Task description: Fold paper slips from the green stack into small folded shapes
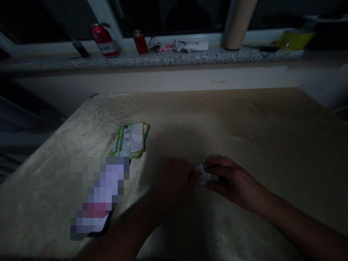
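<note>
Item, desk (244,119): a pale, worn wooden top, dimly lit, with a speckled stone windowsill (163,59) running behind it.

Item, landmark: a stack of green-and-white printed paper packets (131,140), lying flat on the desk.

Item, small pale crinkled packet (203,176): to the right of the green stack and nearer the person, low over the desk, caught between both hands.

Item, left hand (174,181): just right of the green stack, its grip closed narrow on the packet's left end; the fingertips are lost in shadow.

Item, right hand (233,177): farther right of the stack, fingers curled over and pinching the packet's right end.

Item, flat object (95,197): just below the green stack, touching its lower edge; blurred out, so what it is cannot be told.

Items on the sill, beyond the green stack: a red metal can (104,40) tilted, a small red lighter (140,42) upright, a crumpled white wrapper (190,45), the base of a beige cardboard tube (239,25), and far to the right a yellow-green plastic bag (296,40).
</note>
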